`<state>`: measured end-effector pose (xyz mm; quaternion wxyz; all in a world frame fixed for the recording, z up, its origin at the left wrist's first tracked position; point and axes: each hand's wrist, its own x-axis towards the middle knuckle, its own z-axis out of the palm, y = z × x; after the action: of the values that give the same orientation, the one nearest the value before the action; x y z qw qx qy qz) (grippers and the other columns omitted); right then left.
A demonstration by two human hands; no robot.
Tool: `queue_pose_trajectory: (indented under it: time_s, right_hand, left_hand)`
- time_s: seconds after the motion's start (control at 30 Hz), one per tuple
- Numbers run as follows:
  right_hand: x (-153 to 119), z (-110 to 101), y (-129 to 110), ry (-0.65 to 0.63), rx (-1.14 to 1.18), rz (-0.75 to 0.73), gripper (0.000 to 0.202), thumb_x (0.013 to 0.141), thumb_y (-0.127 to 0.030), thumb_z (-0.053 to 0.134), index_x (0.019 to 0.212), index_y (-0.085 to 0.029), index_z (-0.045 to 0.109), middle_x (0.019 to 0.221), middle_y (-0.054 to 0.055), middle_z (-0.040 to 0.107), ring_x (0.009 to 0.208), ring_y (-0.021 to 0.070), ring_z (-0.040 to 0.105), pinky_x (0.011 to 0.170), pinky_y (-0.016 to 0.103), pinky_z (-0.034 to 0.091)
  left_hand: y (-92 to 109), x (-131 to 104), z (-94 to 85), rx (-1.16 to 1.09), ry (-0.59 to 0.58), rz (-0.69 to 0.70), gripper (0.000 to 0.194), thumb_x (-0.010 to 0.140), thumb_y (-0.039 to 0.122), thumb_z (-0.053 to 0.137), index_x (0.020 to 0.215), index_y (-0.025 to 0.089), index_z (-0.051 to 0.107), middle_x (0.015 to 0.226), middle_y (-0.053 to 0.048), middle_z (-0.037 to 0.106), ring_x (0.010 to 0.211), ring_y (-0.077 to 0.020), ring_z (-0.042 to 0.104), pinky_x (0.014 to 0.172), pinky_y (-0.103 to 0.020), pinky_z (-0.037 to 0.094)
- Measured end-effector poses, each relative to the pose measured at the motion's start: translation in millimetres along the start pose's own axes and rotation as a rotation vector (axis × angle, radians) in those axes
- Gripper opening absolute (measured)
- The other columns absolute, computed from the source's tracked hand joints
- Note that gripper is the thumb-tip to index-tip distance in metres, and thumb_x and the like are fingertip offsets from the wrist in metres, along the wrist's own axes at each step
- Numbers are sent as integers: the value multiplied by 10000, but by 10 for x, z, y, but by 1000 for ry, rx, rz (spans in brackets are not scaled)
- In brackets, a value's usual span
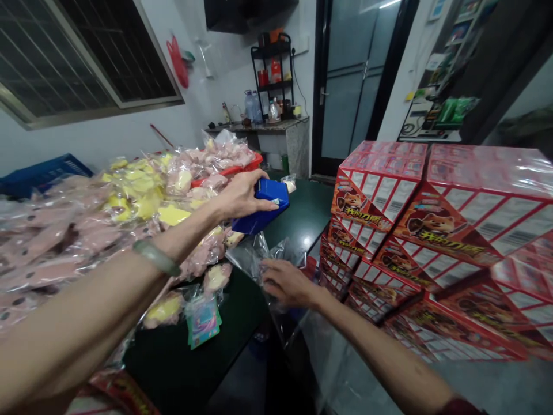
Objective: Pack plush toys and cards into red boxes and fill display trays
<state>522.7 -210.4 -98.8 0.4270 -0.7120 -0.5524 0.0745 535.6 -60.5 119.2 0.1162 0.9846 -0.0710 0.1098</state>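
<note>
My left hand (pixel 244 197) is wrapped round a blue box (pixel 261 214), held tilted above the dark green table (pixel 302 210). Lower and to the right, my right hand (pixel 287 282) is at a crumpled clear plastic bag (pixel 270 251); its fingers are curled and partly blurred, and they appear closed on the plastic. Close to my left forearm lie a few colourful cards (pixel 203 323) and small bagged pink-and-yellow pieces (pixel 217 278).
A large heap of bagged pink and yellow items (pixel 138 187) covers the left side, with a red basket (pixel 242 167) behind it. Shrink-wrapped red boxes (pixel 449 230) are stacked on the right. A blue crate (pixel 47 173) stands by the wall; a glass door (pixel 352 86) is at the back.
</note>
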Motion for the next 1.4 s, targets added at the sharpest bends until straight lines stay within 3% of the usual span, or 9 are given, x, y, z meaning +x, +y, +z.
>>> queue_pose_trajectory:
  time_s: [0.1,0.23,0.43,0.7,0.97,1.1,1.2,1.3,1.4]
  right_hand:
    - [83,-118,191,63,116,63,158,765,-269,631,890,-177,658,1301,125,415,1192,278,426,1003,457,319]
    - [216,-328,388,84,335,117,234,693,-372,707,802,-169,666,1135,94,533,1101,258,469,996,422,343]
    - [360,-642,618,168,790,259,417,851,-552,408,890,-185,603,816,49,641,828,212,612,813,431,491]
    - [308,-637,782,739,1112,381,207,815,-403,444,964,-259,439,971,57,612,908,168,647,869,386,501]
    - [125,-913,480,1170,837,358,358,720,-378,588,1023,-217,486,998,39,584,936,158,601,853,351,454]
    - [-81,-950,-134,1196,648,294,342,692,-343,649,990,-200,564,921,15,600,846,148,595,830,340,444]
    - [-242,-773,-652,1084,439,350,241,732,-369,640,925,-226,619,822,30,631,734,176,603,749,374,469]
    - [-290,-464,-1001,781,418,411,163,753,-402,643,863,-284,659,804,52,647,735,212,602,703,385,479]
    - [-184,-47,-1299,443,507,333,255,786,-487,581,919,-282,652,832,53,661,737,212,613,683,381,500]
  left_hand:
    - [-6,-270,2,-139,41,59,565,640,444,723,1088,153,540,987,-66,594,876,-229,575,727,-330,458]
    - [-65,-598,359,-323,4,90,533,665,421,710,1100,174,528,1099,-95,589,980,-246,571,824,-364,455]
    - [-129,-607,665,-234,28,6,524,673,397,709,1096,168,498,1093,-102,598,989,-252,579,838,-369,451]
    - [74,-286,960,-34,-56,-6,577,750,400,635,1200,131,394,975,-103,633,884,-250,614,759,-349,463]
    - [259,-215,1260,202,-330,190,531,671,211,708,1158,115,520,1014,-194,648,999,-360,597,820,-437,446]
    - [358,-278,671,282,-282,177,812,656,253,747,1356,143,350,1356,-246,436,1312,-412,317,991,-518,320]
    - [408,-509,-186,381,-322,171,574,736,260,675,1246,82,482,1223,-189,587,1148,-292,528,930,-372,397]
    - [371,-1013,-1130,447,-283,21,530,796,266,553,1284,101,429,1310,-63,542,1207,-183,468,942,-257,344]
    - [350,-1878,-1884,535,-170,-158,551,816,356,427,1247,12,438,1203,-66,593,1079,-203,550,852,-320,392]
